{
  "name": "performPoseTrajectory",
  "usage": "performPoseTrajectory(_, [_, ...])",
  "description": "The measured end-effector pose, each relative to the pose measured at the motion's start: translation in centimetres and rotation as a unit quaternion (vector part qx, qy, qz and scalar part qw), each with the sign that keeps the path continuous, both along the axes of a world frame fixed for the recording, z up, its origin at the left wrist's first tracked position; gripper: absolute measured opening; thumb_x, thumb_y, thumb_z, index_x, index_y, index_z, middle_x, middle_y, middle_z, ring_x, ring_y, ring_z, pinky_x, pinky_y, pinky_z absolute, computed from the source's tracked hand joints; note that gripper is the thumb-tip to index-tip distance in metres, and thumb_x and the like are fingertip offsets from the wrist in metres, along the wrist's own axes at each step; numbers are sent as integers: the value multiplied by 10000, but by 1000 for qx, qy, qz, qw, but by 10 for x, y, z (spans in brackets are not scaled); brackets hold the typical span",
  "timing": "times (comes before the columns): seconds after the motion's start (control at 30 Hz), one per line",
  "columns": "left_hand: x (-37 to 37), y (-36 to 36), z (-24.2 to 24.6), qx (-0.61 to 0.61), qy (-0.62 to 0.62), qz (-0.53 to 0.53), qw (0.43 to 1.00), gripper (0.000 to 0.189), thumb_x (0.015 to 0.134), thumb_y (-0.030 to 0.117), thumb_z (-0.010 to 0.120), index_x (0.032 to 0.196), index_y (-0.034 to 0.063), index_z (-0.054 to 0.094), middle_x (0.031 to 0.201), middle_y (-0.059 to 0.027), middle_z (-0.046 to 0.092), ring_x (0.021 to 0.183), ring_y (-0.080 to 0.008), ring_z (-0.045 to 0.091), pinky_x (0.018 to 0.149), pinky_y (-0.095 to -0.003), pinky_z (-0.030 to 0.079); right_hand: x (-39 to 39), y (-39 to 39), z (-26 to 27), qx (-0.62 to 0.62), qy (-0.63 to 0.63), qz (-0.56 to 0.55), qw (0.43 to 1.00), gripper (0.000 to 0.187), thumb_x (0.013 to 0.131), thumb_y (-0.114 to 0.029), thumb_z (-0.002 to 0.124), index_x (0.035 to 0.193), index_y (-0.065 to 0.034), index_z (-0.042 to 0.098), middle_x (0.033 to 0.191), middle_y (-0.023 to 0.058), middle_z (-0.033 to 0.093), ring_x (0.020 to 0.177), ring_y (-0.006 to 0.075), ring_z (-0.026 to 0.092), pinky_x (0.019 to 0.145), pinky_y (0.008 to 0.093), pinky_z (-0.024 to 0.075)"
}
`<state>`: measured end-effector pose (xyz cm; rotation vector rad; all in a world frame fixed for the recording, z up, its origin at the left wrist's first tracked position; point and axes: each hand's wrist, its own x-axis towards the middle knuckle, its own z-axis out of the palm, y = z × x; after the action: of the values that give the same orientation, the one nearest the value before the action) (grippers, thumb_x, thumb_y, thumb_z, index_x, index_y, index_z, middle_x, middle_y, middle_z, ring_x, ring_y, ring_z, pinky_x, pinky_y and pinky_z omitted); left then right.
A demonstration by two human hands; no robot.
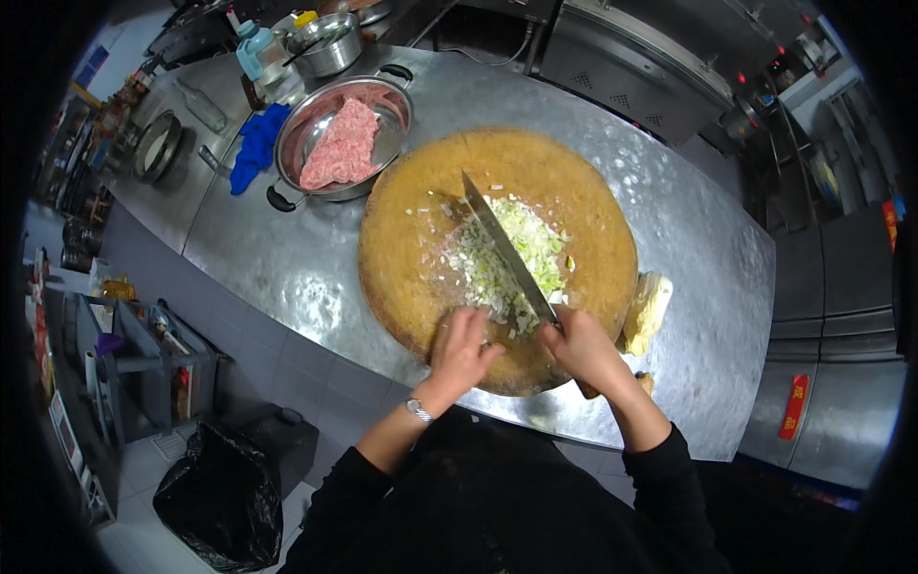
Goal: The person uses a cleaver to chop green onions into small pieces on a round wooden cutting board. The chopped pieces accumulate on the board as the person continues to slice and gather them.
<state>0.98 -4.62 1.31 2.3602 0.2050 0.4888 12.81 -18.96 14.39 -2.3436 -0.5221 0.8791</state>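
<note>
My right hand (582, 346) grips the handle of a knife with a long, broad blade (505, 247). The blade points away to the upper left, across chopped green and white vegetable (527, 240) heaped on a round wooden chopping block (409, 273). At the block's near left edge my left hand (461, 346) rests with fingers spread and nothing seen in it. Some chopped bits lie scattered left of the blade. Beyond the block's upper left edge, raw minced meat (344, 143) sits in a two-handled steel pan (287, 154).
The block stands on a steel table (287, 265). A blue cloth (258, 147), a plastic jug (269, 61) and a metal pot (330, 46) are by the pan. A pale yellow vegetable (649, 312) lies right of the block. Below left, a black plastic bag (222, 495) is on the floor.
</note>
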Motion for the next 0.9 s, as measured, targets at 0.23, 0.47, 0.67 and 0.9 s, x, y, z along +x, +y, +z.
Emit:
performPoseTrajectory(0.23, [66,17,6,29,-34,34,998,308,738,12,661,1029,0,562,1049,-172,513,904,-381,565,746,-425,494,1,-5,-9,25,11,-30,999,257,864,-211,545,929,30,605,656,234,582,639,365,609,629,434,474])
performPoseTrajectory(0.47, [129,88,26,50,31,20,998,404,781,162,676,1135,5,559,1141,-187,514,1095,-386,483,913,-430,426,1,-57,-16,84,42,-182,979,270,887,-190,540,894,76,589,599,159,577,553,239,589,565,364,468])
performPoseTrajectory(0.67, [186,64,21,101,167,-58,979,347,862,218,566,1145,16,573,1180,-194,509,1144,-379,448,964,-418,396,8,-47,-36,31,-57,-137,988,267,910,-179,525,920,81,583,572,102,550,481,183,537,489,344,451])
performPoseTrajectory(0.9, [127,65,21,-5,-9,-73,997,184,802,22,525,957,-22,615,989,-189,549,971,-362,515,860,-430,430,-10,-27,-16,70,-43,-61,995,265,882,-184,524,1007,37,597,676,255,585,617,377,604,620,429,467])
